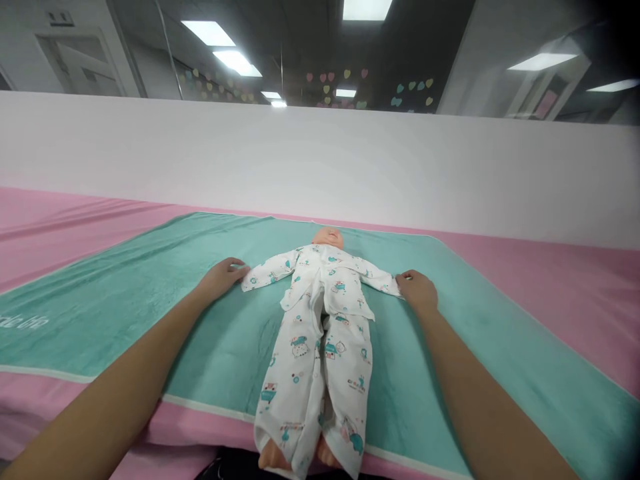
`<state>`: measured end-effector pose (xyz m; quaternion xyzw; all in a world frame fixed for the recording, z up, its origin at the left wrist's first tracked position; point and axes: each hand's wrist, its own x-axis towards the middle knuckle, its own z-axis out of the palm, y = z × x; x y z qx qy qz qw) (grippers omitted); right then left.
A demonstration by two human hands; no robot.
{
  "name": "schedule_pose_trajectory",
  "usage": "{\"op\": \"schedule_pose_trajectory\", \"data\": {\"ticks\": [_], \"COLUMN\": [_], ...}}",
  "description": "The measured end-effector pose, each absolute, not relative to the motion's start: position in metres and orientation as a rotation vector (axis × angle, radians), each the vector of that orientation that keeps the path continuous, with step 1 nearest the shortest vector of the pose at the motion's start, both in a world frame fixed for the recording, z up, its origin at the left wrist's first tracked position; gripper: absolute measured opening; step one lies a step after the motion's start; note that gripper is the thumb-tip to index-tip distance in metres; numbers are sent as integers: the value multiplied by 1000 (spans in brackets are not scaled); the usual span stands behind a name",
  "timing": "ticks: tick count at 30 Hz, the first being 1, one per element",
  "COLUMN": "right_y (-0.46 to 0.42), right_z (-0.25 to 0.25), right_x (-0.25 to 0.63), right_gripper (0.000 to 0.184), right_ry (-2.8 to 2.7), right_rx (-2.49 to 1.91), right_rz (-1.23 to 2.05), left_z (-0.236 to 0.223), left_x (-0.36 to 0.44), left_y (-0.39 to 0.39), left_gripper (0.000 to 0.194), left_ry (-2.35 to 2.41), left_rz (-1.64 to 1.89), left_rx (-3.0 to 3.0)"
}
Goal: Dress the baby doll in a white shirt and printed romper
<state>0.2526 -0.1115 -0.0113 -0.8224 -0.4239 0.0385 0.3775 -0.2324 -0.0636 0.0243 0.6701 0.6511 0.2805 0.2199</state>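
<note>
The left forearm [115, 380] and right forearm [480, 393] reach forward, well apart, with the left hand [220, 279] and right hand [417, 292] resting palm-down, loosely curled.

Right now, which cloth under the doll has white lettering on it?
The teal towel directly under the doll: white lettering shows near its left side. The pink sheet beneath the towel shows no lettering.

Ahead of me a low white partition [320, 163] rises behind the pink sheet [560, 293], and beyond it I see paper hearts [335, 87] on a dark wall [300, 57], a grey door [77, 67] to the left, and bright rectangular ceiling lights [207, 32] overhead.
</note>
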Motion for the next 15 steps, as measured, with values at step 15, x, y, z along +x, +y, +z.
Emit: {"op": "schedule_pose_trajectory", "data": {"ticks": [15], "right_y": [-102], "right_z": [-22], "right_x": [257], "right_gripper": [59], "right_ry": [-807], "right_rx": [-1454], "right_rz": [267], "left_z": [30], "left_x": [-214], "left_y": [-75], "left_gripper": [57], "left_ry": [2040], "left_rz": [525], "left_rx": [1947]}}
